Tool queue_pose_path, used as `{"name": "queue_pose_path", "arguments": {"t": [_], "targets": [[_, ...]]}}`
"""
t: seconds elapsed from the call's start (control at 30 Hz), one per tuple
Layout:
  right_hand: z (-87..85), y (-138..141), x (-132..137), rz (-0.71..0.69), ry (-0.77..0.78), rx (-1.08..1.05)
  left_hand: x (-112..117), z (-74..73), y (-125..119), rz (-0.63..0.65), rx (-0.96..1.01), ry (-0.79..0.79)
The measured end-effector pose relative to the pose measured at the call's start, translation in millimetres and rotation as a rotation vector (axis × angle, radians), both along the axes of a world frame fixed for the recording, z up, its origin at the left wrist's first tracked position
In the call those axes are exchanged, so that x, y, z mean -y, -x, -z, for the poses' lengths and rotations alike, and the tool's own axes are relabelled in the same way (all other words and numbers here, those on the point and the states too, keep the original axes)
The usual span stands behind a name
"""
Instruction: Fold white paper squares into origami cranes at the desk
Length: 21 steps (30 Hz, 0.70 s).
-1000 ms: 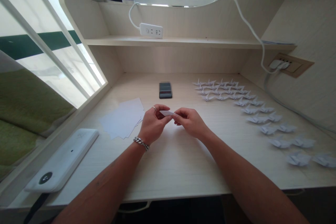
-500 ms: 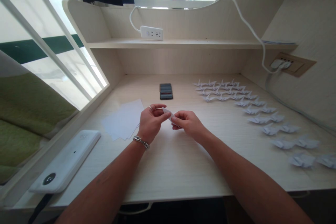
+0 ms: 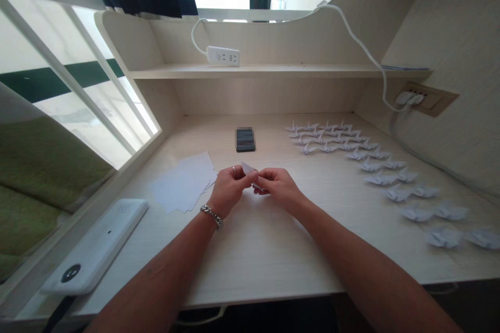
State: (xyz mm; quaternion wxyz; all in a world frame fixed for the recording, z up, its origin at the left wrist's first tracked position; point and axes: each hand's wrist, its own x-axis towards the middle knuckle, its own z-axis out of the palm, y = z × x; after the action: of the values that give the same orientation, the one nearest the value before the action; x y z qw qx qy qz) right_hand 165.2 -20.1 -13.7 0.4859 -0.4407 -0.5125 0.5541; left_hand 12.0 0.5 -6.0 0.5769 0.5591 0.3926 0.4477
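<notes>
The fingers of my left hand (image 3: pixel 227 188) and my right hand (image 3: pixel 282 185) were pinched together on a small white piece of folded paper (image 3: pixel 247 167), its pointed end sticking up between them. I had it just on the near side of a dark, flat, rectangular slab (image 3: pixel 245 140), which was too blurred for me to identify. Whether the paper touched the pale wood-grain tabletop (image 3: pixel 253 263) I could not tell. I wore a silver-coloured ring (image 3: pixel 234 170) on my left hand and a chunky silver-coloured chain bracelet (image 3: pixel 211 216) at that wrist.

To the left of the slab, and nearer to me, lay loose white paper sheets (image 3: pixel 182 183), overlapping in an uneven fan. Farther left of the slab and nearer again was a white oblong plastic device (image 3: pixel 107 242) with a round dark disc at its near end. To the right of the slab stood rows of white folded-paper cranes (image 3: pixel 380 180), running towards my side. Behind and above the slab, a white plastic power strip (image 3: pixel 223 56) sat on a pale wooden shelf (image 3: pixel 273 72).
</notes>
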Motion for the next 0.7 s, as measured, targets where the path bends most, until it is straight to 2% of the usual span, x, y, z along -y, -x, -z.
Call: {"name": "queue_pose_path", "arguments": {"t": [0.13, 0.33, 0.4, 0.53, 0.7], "targets": [[1.2, 2.9, -0.2, -0.038, -0.005, 0.000, -2.1, 1.1, 0.3, -0.097, -0.005, -0.020], [-3.1, 2.9, 2.6, -0.004, 0.023, -0.001, -7.3, -5.5, 5.8, -0.325, 0.166, 0.044], [-3.7, 2.4, 2.5, 0.056, 0.025, -0.018, -4.9, -5.6, 4.2, -0.307, 0.186, 0.053], [-2.6, 1.2, 1.5, 0.142, -0.003, -0.016, 2.1, -1.5, -3.0, -0.110, 0.106, -0.026], [2.3, -0.1, -0.4, 0.108, -0.075, 0.105, 2.7, 0.3, -5.2, -0.157, 0.037, -0.110]]}}
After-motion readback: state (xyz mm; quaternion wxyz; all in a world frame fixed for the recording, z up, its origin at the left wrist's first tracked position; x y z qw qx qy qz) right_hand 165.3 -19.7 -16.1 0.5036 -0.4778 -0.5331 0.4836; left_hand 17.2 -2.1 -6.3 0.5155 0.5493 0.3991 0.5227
